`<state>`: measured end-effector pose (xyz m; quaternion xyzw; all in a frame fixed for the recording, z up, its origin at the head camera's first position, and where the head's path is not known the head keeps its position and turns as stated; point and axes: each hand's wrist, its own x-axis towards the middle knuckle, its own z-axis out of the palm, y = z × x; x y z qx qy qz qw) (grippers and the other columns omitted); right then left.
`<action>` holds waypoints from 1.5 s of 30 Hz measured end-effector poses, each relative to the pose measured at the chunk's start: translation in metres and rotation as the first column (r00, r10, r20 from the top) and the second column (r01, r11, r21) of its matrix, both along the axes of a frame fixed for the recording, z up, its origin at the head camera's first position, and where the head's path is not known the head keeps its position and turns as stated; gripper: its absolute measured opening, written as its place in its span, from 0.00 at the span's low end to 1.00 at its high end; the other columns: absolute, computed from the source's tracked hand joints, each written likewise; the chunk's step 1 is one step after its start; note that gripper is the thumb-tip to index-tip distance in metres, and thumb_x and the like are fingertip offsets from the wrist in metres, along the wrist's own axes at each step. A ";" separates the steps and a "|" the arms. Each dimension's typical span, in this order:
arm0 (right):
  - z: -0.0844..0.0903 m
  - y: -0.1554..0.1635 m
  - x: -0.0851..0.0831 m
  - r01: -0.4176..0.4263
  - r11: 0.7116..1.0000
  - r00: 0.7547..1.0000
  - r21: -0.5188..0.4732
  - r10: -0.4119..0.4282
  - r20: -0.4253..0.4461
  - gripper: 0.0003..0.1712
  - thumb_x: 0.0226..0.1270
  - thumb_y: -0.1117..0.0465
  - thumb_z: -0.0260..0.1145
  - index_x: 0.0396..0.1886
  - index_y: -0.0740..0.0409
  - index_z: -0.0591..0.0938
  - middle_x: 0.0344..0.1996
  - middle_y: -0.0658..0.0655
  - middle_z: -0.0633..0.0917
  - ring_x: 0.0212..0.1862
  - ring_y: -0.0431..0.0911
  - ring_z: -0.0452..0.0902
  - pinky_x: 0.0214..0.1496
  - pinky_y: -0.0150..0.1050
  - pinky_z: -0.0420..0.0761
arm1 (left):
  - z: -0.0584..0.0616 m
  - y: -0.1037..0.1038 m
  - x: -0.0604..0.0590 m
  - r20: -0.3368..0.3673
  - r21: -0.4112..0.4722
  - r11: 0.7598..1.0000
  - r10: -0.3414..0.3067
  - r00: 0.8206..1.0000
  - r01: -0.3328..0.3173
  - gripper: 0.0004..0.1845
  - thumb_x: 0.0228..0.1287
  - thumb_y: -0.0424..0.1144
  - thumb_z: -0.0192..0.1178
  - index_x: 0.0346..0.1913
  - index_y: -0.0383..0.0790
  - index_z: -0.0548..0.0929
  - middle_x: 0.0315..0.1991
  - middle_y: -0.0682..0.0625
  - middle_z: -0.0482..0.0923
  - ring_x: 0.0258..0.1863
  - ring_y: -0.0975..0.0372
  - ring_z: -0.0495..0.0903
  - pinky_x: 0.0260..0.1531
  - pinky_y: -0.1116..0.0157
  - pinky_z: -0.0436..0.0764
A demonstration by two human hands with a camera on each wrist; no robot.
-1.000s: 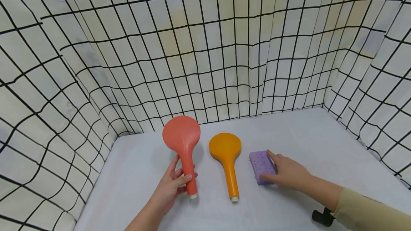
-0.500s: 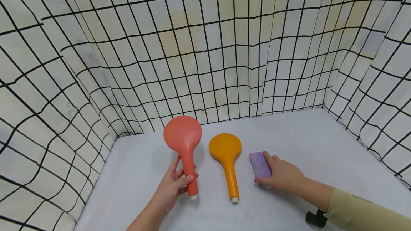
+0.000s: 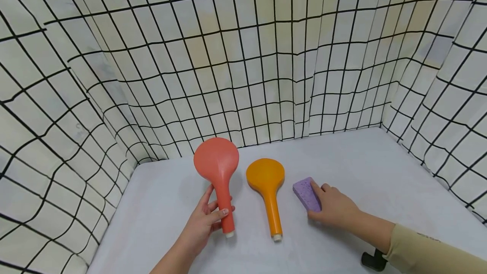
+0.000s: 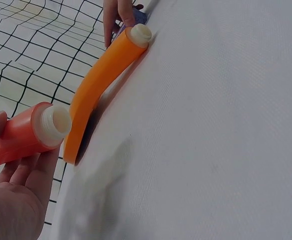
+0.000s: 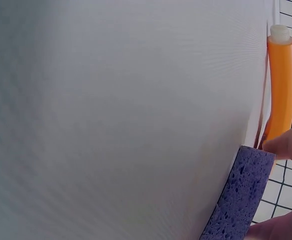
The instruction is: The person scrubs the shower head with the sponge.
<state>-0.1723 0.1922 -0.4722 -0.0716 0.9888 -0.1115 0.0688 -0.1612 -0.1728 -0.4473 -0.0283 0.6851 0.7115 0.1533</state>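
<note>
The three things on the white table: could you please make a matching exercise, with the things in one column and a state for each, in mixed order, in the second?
Things:
1. red shower head
2. orange shower head
3. purple sponge

States:
a. lies on the white table, no hand on it
b. gripped by its handle in the left hand
c. tilted up on one edge in the right hand

Pairs: 1-b, 2-a, 3-c

Orange shower head on white table.
</note>
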 end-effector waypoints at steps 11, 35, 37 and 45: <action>0.011 0.004 0.001 -0.016 0.997 0.995 -0.071 0.009 -0.095 0.47 0.60 0.43 0.68 0.75 0.59 0.65 0.57 0.66 0.76 0.50 0.55 0.76 0.51 0.54 0.80 | 0.000 0.000 0.000 -0.009 0.001 1.000 0.008 1.000 -0.008 0.48 0.66 0.39 0.65 0.80 0.56 0.46 0.66 0.39 0.72 0.55 0.52 0.81 0.46 0.56 0.82; 0.079 -0.018 -0.032 -0.110 0.958 0.941 -0.265 0.015 -0.337 0.39 0.68 0.46 0.64 0.76 0.49 0.65 0.68 0.66 0.69 0.63 0.62 0.69 0.59 0.57 0.78 | -0.003 0.007 0.003 -0.045 -0.026 0.998 -0.059 0.997 0.057 0.50 0.64 0.40 0.68 0.80 0.55 0.47 0.64 0.38 0.74 0.54 0.50 0.82 0.47 0.58 0.83; 0.086 -0.028 -0.036 -0.129 0.952 0.938 -0.279 0.026 -0.345 0.39 0.68 0.46 0.64 0.76 0.48 0.65 0.69 0.65 0.68 0.63 0.61 0.68 0.58 0.56 0.78 | -0.003 0.009 0.003 -0.053 -0.030 0.997 -0.066 0.996 0.065 0.50 0.64 0.40 0.68 0.80 0.54 0.47 0.64 0.37 0.74 0.54 0.49 0.82 0.48 0.58 0.83; 0.100 -0.068 -0.051 -0.178 0.935 0.938 -0.306 0.068 -0.339 0.38 0.68 0.44 0.63 0.75 0.44 0.66 0.69 0.62 0.69 0.68 0.60 0.65 0.63 0.56 0.75 | -0.001 0.018 0.001 -0.079 -0.114 0.990 -0.096 0.992 0.087 0.49 0.61 0.38 0.70 0.80 0.53 0.51 0.61 0.40 0.76 0.53 0.52 0.82 0.49 0.57 0.84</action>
